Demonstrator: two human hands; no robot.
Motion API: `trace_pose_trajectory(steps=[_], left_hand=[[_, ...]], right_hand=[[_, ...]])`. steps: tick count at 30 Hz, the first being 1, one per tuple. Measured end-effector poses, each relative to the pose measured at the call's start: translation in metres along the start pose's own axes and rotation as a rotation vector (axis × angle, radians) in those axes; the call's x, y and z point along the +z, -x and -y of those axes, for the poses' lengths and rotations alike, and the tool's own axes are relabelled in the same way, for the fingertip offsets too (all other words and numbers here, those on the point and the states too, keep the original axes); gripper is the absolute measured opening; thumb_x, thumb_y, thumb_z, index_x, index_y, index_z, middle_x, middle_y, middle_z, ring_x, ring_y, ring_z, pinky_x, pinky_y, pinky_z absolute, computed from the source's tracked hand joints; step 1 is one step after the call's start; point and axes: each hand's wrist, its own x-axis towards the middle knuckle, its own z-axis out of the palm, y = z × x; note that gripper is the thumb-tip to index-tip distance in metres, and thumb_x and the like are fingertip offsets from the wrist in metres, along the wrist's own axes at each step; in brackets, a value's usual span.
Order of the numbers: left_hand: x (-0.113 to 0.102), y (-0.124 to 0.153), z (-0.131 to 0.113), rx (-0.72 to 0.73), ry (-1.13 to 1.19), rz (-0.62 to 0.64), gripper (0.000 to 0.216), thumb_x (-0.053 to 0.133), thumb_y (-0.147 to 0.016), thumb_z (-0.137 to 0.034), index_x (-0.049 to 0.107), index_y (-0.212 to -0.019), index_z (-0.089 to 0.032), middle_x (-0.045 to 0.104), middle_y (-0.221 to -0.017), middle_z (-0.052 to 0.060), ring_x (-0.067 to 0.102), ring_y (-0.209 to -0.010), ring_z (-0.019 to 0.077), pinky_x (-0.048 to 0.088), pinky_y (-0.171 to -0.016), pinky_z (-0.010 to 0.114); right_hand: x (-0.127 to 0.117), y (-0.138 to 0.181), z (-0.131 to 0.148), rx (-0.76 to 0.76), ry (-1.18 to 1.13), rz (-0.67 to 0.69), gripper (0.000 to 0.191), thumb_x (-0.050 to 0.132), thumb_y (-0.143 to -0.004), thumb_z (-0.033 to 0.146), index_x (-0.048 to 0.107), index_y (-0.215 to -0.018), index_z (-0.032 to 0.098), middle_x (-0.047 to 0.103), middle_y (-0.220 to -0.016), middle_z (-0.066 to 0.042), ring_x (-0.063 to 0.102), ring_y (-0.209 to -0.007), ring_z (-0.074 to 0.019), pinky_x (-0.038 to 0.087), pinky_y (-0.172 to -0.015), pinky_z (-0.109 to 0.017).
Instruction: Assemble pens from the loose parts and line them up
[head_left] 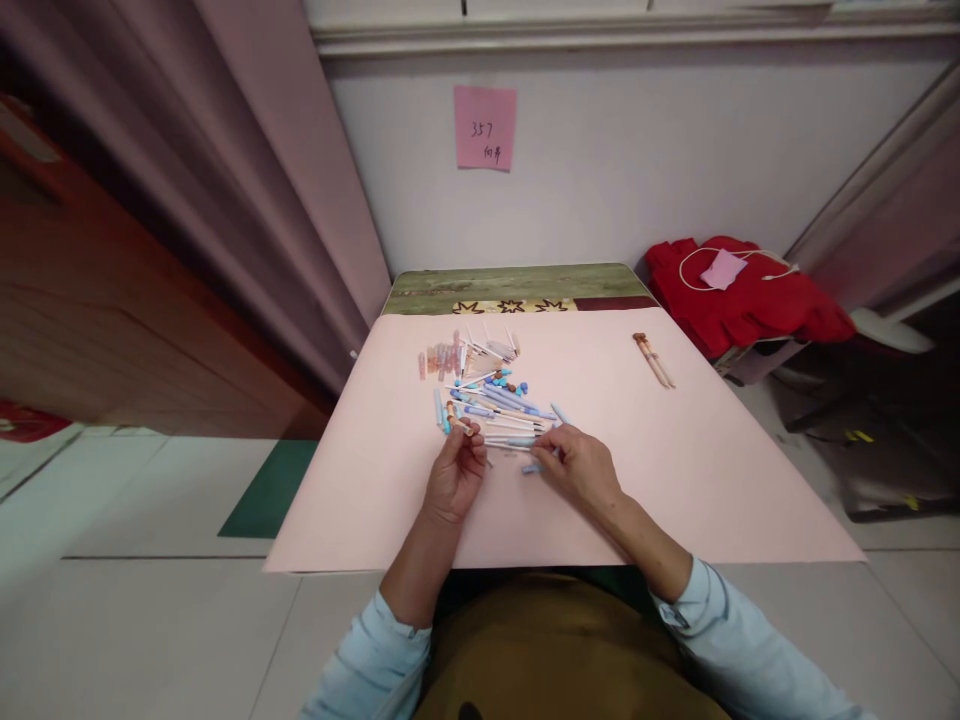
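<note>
A heap of pen parts [491, 395] lies on a pink sheet [675, 470] covering the table: blue and white barrels, thin refills, small blue and brown caps. My left hand [456, 472] is closed in a pinch on a pen piece with a brown end at the heap's near left edge. My right hand [581, 465] rests at the near right edge, fingers curled around a light blue pen barrel. Both hands sit close together at the near side of the heap.
A finished brown-topped pen pair [653, 360] lies apart at the right of the sheet. A red cloth [739, 295] with a cable lies on a seat beyond the table's right corner. A pink note [484, 127] hangs on the wall. A curtain hangs at left.
</note>
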Motion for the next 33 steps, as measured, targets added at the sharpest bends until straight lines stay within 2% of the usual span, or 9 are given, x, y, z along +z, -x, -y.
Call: trace_pose_trajectory(steps=[4, 9, 16, 19, 22, 24, 29, 33], left_hand=[[-0.002, 0.0, 0.0, -0.004, -0.006, 0.001, 0.011, 0.052, -0.093, -0.011, 0.063, -0.095, -0.011, 0.061, -0.081, 0.002, 0.061, -0.065, 0.005, 0.053, -0.058, 0.013], [0.001, 0.001, 0.0, -0.013, 0.0, -0.04, 0.014, 0.05, -0.094, -0.01, 0.064, -0.096, -0.011, 0.064, -0.083, 0.004, 0.062, -0.064, 0.0049, 0.054, -0.058, 0.012], [0.0, 0.003, 0.001, -0.004, -0.043, -0.064, 0.014, 0.052, -0.093, -0.01, 0.065, -0.097, -0.011, 0.068, -0.087, 0.005, 0.065, -0.066, 0.0061, 0.055, -0.06, 0.013], [0.0, 0.004, 0.003, -0.006, -0.063, -0.037, 0.01, 0.056, -0.09, -0.011, 0.065, -0.097, -0.011, 0.068, -0.085, 0.004, 0.065, -0.065, 0.0061, 0.056, -0.06, 0.013], [0.0, 0.005, 0.004, -0.002, -0.096, -0.012, 0.01, 0.06, -0.088, -0.012, 0.064, -0.098, -0.011, 0.068, -0.084, 0.003, 0.064, -0.063, 0.0057, 0.055, -0.058, 0.013], [0.0, 0.006, 0.005, 0.004, -0.109, -0.01, 0.011, 0.06, -0.088, -0.012, 0.064, -0.098, -0.011, 0.067, -0.084, 0.003, 0.063, -0.062, 0.0057, 0.055, -0.057, 0.014], [-0.001, 0.006, 0.004, 0.019, -0.071, -0.022, 0.008, 0.059, -0.089, -0.012, 0.063, -0.096, -0.012, 0.067, -0.084, 0.003, 0.062, -0.063, 0.0052, 0.053, -0.057, 0.013], [-0.003, 0.006, 0.003, 0.025, -0.039, -0.006, 0.008, 0.058, -0.09, -0.012, 0.063, -0.096, -0.012, 0.067, -0.084, 0.003, 0.062, -0.064, 0.0051, 0.053, -0.058, 0.013]], right_hand=[[-0.001, 0.018, -0.001, -0.052, 0.089, 0.046, 0.012, 0.065, -0.086, 0.035, 0.071, -0.092, 0.028, 0.069, -0.088, 0.001, 0.064, -0.072, -0.014, 0.04, -0.058, -0.024], [0.001, 0.033, -0.007, -0.07, 0.239, 0.05, 0.015, 0.058, -0.09, 0.03, 0.07, -0.1, 0.03, 0.069, -0.094, 0.0, 0.064, -0.07, -0.0141, 0.037, -0.054, -0.025], [0.006, 0.022, -0.006, -0.064, 0.29, -0.003, 0.017, 0.056, -0.091, 0.027, 0.071, -0.099, 0.028, 0.07, -0.094, -0.002, 0.064, -0.07, -0.0152, 0.037, -0.054, -0.025], [0.005, 0.019, 0.0, -0.049, 0.161, -0.034, 0.016, 0.058, -0.089, 0.028, 0.071, -0.098, 0.028, 0.07, -0.094, -0.001, 0.064, -0.07, -0.0148, 0.04, -0.057, -0.025], [0.002, 0.015, 0.012, -0.066, -0.009, -0.042, 0.012, 0.06, -0.089, 0.031, 0.071, -0.091, 0.027, 0.07, -0.086, 0.0, 0.064, -0.07, -0.0143, 0.044, -0.062, -0.025], [0.0, 0.011, 0.019, -0.072, -0.033, -0.039, 0.012, 0.061, -0.089, 0.032, 0.071, -0.087, 0.026, 0.07, -0.083, 0.001, 0.064, -0.072, -0.0147, 0.044, -0.063, -0.025], [0.004, 0.0, 0.022, 0.011, 0.136, 0.005, 0.012, 0.06, -0.089, 0.028, 0.071, -0.084, 0.026, 0.07, -0.086, -0.001, 0.065, -0.076, -0.0159, 0.04, -0.058, -0.025], [0.01, -0.01, 0.021, 0.064, 0.251, 0.09, 0.017, 0.056, -0.09, 0.028, 0.072, -0.085, 0.025, 0.07, -0.091, -0.003, 0.065, -0.077, -0.0165, 0.04, -0.059, -0.025]])
